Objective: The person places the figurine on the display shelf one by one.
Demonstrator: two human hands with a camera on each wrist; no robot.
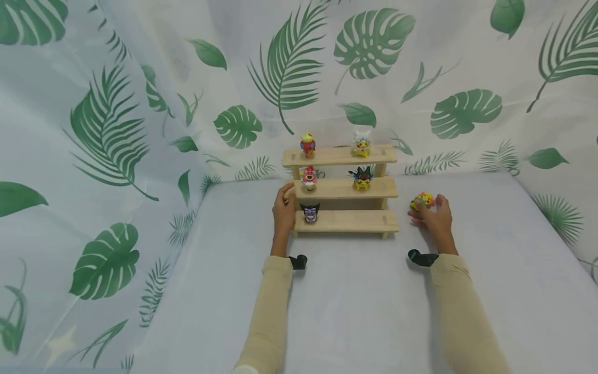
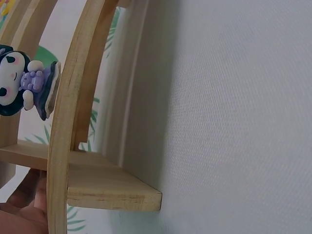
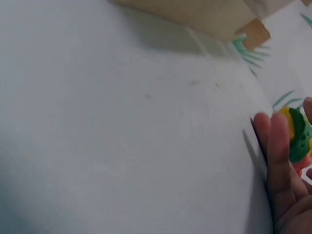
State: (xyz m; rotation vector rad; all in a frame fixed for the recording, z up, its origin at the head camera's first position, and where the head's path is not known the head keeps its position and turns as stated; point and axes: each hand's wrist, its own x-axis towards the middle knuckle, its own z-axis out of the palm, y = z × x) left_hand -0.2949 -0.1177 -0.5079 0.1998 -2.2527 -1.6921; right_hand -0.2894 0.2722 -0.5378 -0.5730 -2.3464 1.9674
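A three-step wooden display stand (image 1: 345,221) stands on the table. My left hand (image 1: 283,212) grips its left end near the middle step; in the left wrist view the fingers (image 2: 31,195) reach in behind a board. To the right of the stand, my right hand (image 1: 438,217) holds a small green, yellow and red figurine (image 1: 424,198) between thumb and fingers, low over the table. The right wrist view shows only part of this figurine (image 3: 298,134). A black-and-purple figurine (image 1: 310,213) sits at the left of the bottom step.
On the middle step stand a pink-and-red figurine (image 1: 309,179) and a yellow figurine with a black headpiece (image 1: 362,179). The top step bears a red-and-blue figurine (image 1: 307,145) and a white-and-yellow one (image 1: 362,144). Leaf-printed cloth (image 1: 299,67) hangs behind the white table (image 1: 355,311).
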